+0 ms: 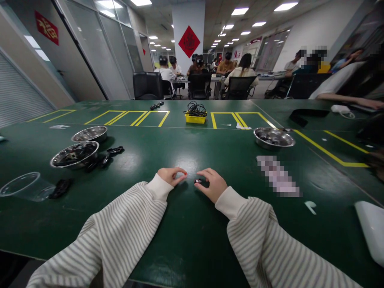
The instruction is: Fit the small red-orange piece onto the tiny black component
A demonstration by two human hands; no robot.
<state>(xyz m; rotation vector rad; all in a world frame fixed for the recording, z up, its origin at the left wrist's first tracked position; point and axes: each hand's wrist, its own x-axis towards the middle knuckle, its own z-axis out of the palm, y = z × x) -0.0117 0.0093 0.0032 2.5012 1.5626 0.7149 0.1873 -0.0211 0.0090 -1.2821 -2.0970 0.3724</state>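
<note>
Clearly, everything hangs on one small black piece (197, 181), sitting in the crook of the right hand (214, 185), close to the tip of the thumb. Its longer side seems to run crosswise, roughly from one hand to the other, though it is too small for me to be sure. The right hand is the nearer by far: its forefinger arches above the piece and its thumb comes in underneath, with a modest gap between them. Whether the piece is truly gripped or just cradled there, I cannot tell.

Just across from it, the left hand (171, 176) is narrowed to a pinch – thumb and forefinger tips seem to meet on a tiny red-orange bit (186, 174). The two sets of fingertips face each other with a short strip of green tabletop (180, 240) between them, so from the left hand the black piece lies to the right and a touch nearer the body.

Farther out, on the left, a steel bowl of dark parts (87, 161) stands just in front of a second steel bowl (100, 137), with loose black parts (115, 150) beside them and a clear plastic cup (28, 188) closer in. Off to the right – well apart from the hands – sit another steel bowl (264, 145) and a white earbud (311, 207). Straight ahead is a yellow bin (195, 119), heaped with black cables (195, 108).
</note>
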